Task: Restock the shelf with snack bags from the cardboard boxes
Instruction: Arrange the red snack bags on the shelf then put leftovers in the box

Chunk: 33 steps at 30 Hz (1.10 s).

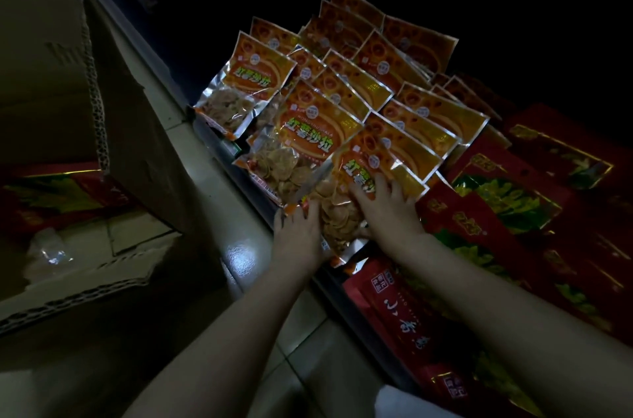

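Note:
Several orange snack bags (342,85) with clear chip windows stand in leaning rows on a low, dark shelf (329,284). Both hands are on the nearest orange bag (337,212) at the shelf's front. My left hand (301,236) grips that bag's lower left edge with curled fingers. Spread across the bag's printed front, the fingers of my right hand (390,208) lie fairly straight and press on it. An open cardboard box (102,287) stands on the floor at the left.
Red and green snack bags (513,198) fill the shelf to the right, with a red bag bearing white characters (400,311) nearest me. The box's raised flap (51,75) blocks the left side; red bags (44,198) lie inside. Glossy floor tiles (239,256) run between box and shelf.

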Each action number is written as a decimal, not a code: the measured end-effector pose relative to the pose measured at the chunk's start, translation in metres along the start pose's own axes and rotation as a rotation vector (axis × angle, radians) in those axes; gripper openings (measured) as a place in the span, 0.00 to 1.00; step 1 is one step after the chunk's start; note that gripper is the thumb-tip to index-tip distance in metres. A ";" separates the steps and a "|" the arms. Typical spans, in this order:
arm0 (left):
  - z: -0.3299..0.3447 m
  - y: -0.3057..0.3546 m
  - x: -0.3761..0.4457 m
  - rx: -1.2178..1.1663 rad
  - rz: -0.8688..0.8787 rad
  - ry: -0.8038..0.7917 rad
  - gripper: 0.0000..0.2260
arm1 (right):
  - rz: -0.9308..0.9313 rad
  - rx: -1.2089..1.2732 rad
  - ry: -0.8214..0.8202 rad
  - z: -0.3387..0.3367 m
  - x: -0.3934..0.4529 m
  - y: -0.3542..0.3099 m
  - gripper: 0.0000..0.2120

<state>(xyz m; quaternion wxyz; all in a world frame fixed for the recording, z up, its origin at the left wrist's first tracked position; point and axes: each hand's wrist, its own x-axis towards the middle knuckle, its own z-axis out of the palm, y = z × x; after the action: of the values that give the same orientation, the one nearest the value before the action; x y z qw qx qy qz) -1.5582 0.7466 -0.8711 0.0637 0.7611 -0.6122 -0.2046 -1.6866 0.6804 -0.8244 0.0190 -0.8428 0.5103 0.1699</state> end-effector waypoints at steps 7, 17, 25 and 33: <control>-0.019 0.001 0.015 -0.102 0.015 -0.117 0.40 | 0.013 -0.091 -0.024 -0.019 0.012 -0.001 0.41; -0.086 0.014 -0.015 -0.103 0.075 0.075 0.22 | -0.050 -0.056 0.068 -0.072 -0.036 0.006 0.27; -0.225 0.031 -0.081 -0.222 0.250 0.547 0.17 | 0.031 0.343 0.316 -0.180 -0.076 -0.012 0.24; -0.283 -0.125 -0.150 -0.288 -0.121 0.737 0.14 | -0.252 0.604 0.411 -0.242 -0.063 -0.151 0.19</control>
<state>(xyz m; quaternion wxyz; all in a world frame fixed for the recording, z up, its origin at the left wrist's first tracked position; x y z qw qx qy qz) -1.3596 0.8774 -0.6222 0.3729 0.8014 -0.4676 -0.0049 -1.5177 0.7571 -0.5989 0.1847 -0.8718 0.4229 -0.1642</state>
